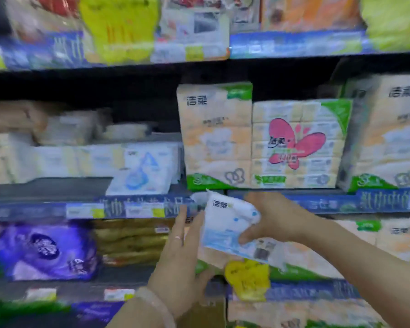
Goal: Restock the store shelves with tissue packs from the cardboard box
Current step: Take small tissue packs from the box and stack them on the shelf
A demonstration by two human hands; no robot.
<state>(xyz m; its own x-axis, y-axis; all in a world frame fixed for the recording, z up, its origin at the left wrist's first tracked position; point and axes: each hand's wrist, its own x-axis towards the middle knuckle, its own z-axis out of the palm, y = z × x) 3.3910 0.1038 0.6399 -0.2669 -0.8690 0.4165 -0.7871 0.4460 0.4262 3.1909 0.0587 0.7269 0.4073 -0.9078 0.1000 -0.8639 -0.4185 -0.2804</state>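
Store shelves (pixel 137 207) packed with tissue bundles fill the view, blurred in places. Just in front of the middle shelf's blue front edge, the right hand (pixel 273 217) grips a white and blue tissue pack (pixel 225 223), fingers curled round its right side. The left hand (pixel 179 259) is open with straight fingers, its fingertips touching the pack's left edge. Green-cornered packs (pixel 298 143) stand on the shelf behind.

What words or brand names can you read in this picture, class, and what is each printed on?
"洁柔": white tissue pack gripped by the right hand.
"洁柔": tall beige pack.
"洁柔": butterfly pack.
"洁柔": beige pack at right.
Shelf strips, price tags: too blurred.
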